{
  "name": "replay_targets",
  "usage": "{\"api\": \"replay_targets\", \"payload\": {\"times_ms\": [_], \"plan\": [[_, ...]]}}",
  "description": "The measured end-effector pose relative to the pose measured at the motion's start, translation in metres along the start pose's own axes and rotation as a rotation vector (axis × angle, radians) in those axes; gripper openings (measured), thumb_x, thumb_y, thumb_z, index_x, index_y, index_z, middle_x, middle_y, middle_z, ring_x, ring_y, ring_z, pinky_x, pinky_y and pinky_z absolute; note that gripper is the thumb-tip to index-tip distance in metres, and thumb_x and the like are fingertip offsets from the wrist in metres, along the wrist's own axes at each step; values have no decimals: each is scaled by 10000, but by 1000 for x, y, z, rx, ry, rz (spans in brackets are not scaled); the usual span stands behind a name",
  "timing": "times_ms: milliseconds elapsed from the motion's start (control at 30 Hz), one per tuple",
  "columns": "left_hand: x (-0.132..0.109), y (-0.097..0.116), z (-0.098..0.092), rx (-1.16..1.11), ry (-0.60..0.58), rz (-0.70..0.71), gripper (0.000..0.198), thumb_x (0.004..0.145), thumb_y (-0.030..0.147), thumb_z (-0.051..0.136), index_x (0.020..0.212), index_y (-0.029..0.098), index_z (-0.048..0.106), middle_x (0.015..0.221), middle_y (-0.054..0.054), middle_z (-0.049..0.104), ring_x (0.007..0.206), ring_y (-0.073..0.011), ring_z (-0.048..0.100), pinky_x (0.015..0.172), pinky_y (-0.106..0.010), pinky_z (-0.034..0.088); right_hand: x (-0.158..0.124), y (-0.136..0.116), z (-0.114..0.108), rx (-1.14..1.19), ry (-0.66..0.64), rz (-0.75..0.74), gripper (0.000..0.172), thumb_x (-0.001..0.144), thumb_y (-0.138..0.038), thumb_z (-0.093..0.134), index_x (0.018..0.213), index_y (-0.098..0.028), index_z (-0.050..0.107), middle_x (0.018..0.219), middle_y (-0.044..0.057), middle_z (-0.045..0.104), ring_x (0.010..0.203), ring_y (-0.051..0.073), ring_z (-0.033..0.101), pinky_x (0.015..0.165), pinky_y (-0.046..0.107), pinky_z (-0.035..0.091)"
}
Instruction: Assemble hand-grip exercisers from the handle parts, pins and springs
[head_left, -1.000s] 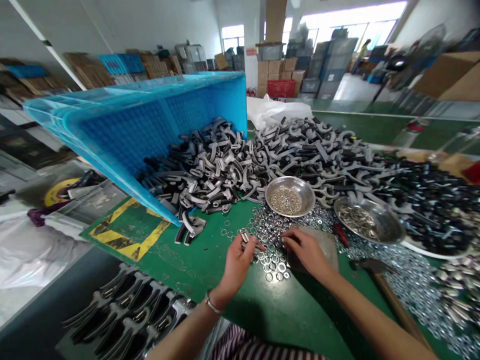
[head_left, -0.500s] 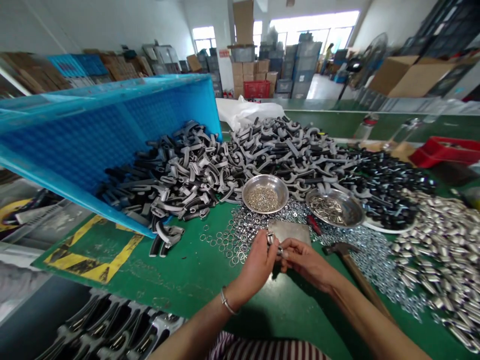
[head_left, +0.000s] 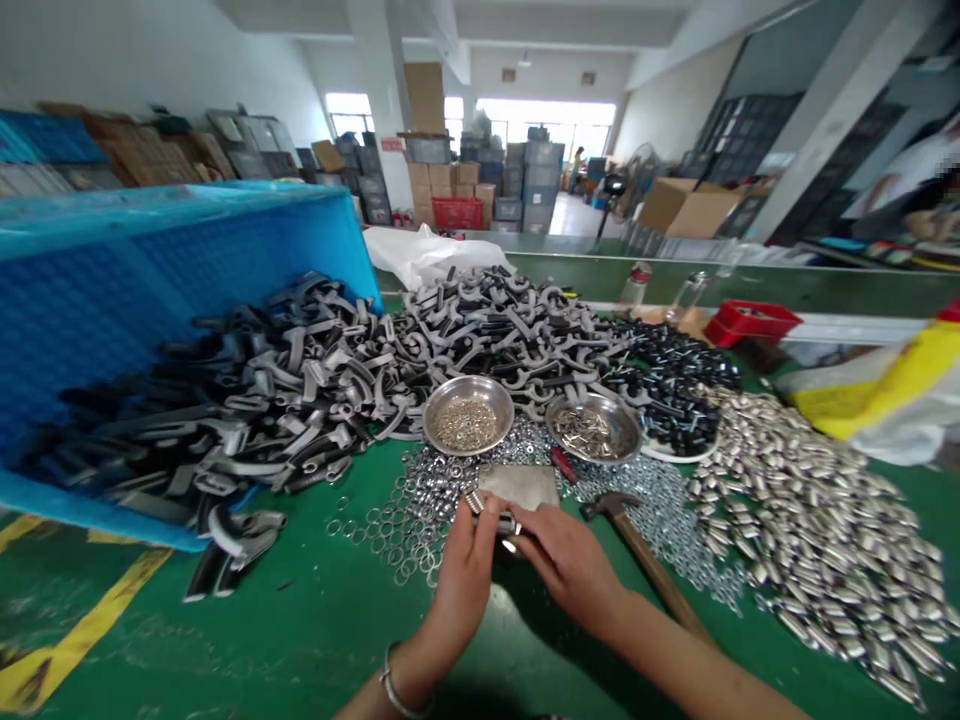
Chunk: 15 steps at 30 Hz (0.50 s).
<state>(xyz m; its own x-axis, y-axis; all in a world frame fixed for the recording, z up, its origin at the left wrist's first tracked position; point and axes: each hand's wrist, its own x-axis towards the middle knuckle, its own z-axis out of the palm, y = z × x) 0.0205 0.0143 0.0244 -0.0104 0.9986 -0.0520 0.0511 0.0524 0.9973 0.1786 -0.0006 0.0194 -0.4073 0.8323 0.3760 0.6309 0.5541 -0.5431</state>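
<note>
In front of me my left hand (head_left: 466,560) is closed round a small shiny metal part (head_left: 475,502) with a ridged, spring-like end that sticks up past the thumb. My right hand (head_left: 568,565) pinches at the other end of it, where bright metal shows between the fingers. Fingers hide much of the part, so its full shape is unclear. Just beyond the hands lies a flat metal plate (head_left: 519,486). Loose metal rings (head_left: 397,530) spread to the left of my left hand. A hammer (head_left: 649,560) with a wooden handle lies to the right.
Two steel bowls hold small parts: one bowl (head_left: 433,432) on the left, another bowl (head_left: 634,440) on the right. Behind them rises a heap of grey-black handles (head_left: 510,320), spilling from a tipped blue crate (head_left: 292,215). Silvery cylinders (head_left: 817,520) are piled at right. A red tray (head_left: 750,322) stands farther back.
My view has swung to the right. The hands have come closer together, the right now more over the held part, and the part's ridged end shows more clearly.
</note>
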Motion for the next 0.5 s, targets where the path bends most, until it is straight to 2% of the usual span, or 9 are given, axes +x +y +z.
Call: {"api": "replay_targets", "payload": {"times_ms": [67,133,200,233,267,300,367,400,500], "plan": [[4,-2,2,-20,-38,-11,334,883,508,590,971,187,625,1012,-73,687,996,-223,624,954,-322,454,-9,12,-10,-68,-87,0,404,1015,-308,444,1406,-230,513,981,102,699,858,232,649,756,349,534],[11,-5,3,-33,-106,-9,357,905,533,547,916,183,619,907,-50,675,891,-196,626,881,-301,481,-21,39,-30,-129,-125,80,399,1002,-297,482,1397,-256,520,1060,93,687,942,223,649,820,344,535],[20,-9,6,-37,-139,-33,386,920,554,507,885,182,605,834,-30,656,776,-168,612,788,-277,497,-34,80,-61,-265,-60,279,334,993,-273,495,1316,-237,575,1153,100,669,1046,224,631,912,364,515],[24,-11,8,-40,-134,-55,395,919,563,502,882,182,599,816,-24,651,730,-157,603,745,-268,499,-39,105,-78,-390,1,454,277,1004,-267,469,1237,-224,611,1150,94,669,1057,214,629,936,362,506],[28,-13,11,-45,-116,-77,403,914,573,503,883,182,593,806,-20,650,696,-150,596,711,-262,499,-42,130,-95,-453,25,552,267,1012,-234,431,1179,-172,631,1129,127,666,1047,231,631,931,391,507],[30,-15,16,-53,-96,-96,412,902,585,513,886,181,591,803,-19,651,677,-147,593,689,-259,501,-42,154,-111,-496,37,615,274,1013,-201,406,1143,-132,638,1107,157,663,1036,252,632,923,430,507],[31,-17,28,-66,-94,-114,438,865,614,550,876,179,593,794,-21,654,657,-148,597,667,-260,508,-38,195,-136,-562,19,700,224,1002,-197,460,1094,-113,646,1074,143,666,1022,255,638,913,460,513],[29,-18,35,-67,-110,-119,458,844,635,566,859,178,597,777,-21,652,645,-150,598,653,-261,511,-33,209,-144,-587,0,725,202,990,-229,519,1111,-122,641,1101,120,662,1026,245,639,908,460,521],[20,-19,55,-38,-176,-136,531,793,717,568,790,187,615,709,-28,648,596,-157,593,587,-259,513,-15,232,-151,-642,-73,767,313,950,-340,623,1211,-168,607,1215,80,633,1024,220,647,864,432,557]]}}
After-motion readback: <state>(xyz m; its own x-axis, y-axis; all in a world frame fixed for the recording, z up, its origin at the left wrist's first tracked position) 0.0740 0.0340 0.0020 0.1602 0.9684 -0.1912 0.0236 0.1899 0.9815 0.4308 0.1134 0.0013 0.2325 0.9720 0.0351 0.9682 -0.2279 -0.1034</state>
